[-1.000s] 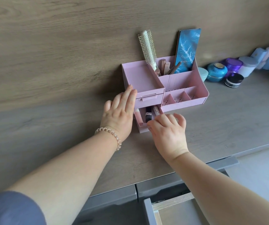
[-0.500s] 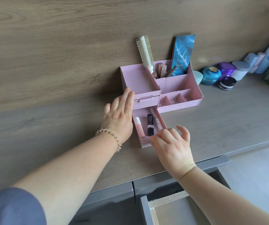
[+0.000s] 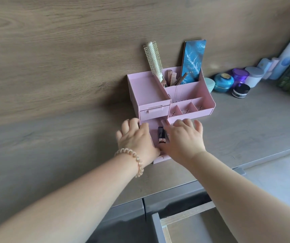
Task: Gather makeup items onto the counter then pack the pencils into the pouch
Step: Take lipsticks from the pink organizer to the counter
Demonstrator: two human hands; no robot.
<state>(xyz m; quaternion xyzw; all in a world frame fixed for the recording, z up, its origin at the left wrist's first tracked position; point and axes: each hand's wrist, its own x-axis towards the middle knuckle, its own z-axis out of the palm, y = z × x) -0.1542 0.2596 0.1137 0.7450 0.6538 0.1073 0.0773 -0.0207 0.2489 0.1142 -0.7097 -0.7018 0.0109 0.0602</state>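
Both hands reached into the pink organizer's (image 3: 160, 95) pulled-out drawer (image 3: 154, 132); the left hand (image 3: 137, 139) and right hand (image 3: 182, 137) flanked a dark lipstick (image 3: 161, 135), fingers loosely spread, gripping nothing visible.

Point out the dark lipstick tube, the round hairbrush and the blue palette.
dark lipstick tube (image 3: 161, 135), head view, middle of its barrel
round hairbrush (image 3: 153, 57), head view, bristled head
blue palette (image 3: 192, 61), head view, patterned cover
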